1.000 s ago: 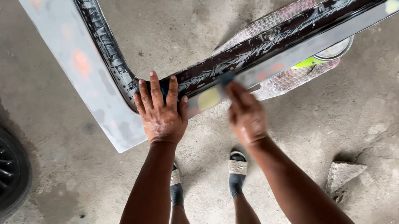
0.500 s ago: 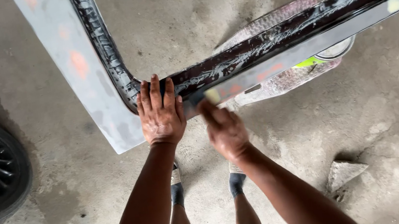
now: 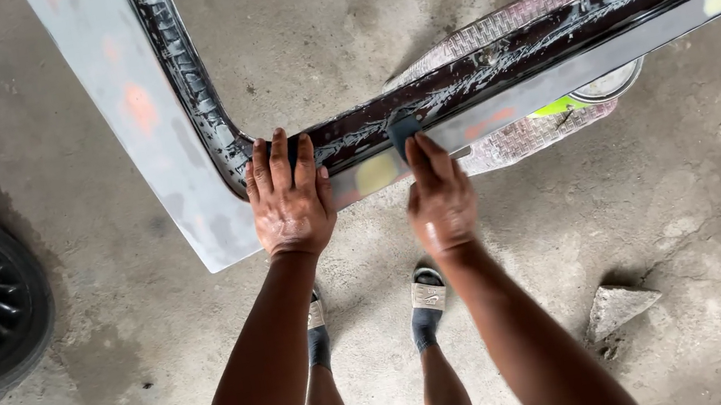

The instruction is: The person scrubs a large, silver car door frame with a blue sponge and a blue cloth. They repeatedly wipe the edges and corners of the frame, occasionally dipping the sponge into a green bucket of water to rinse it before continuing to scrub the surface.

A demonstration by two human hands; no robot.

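While pressed to the grey panel (image 3: 167, 137), left hand (image 3: 289, 206) flat, right hand (image 3: 438, 195) fingers grasping dark pad (image 3: 403, 128).

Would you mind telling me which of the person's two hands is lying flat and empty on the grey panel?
The left hand: it rests palm-down with fingers spread at the grey panel's corner, while the right hand presses a small dark sanding block against the edge.

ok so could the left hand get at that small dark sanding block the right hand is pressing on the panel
Probably yes. The left hand lies flat on the grey car body panel, beside the right hand and the small dark sanding block, with only bare wet panel between them.
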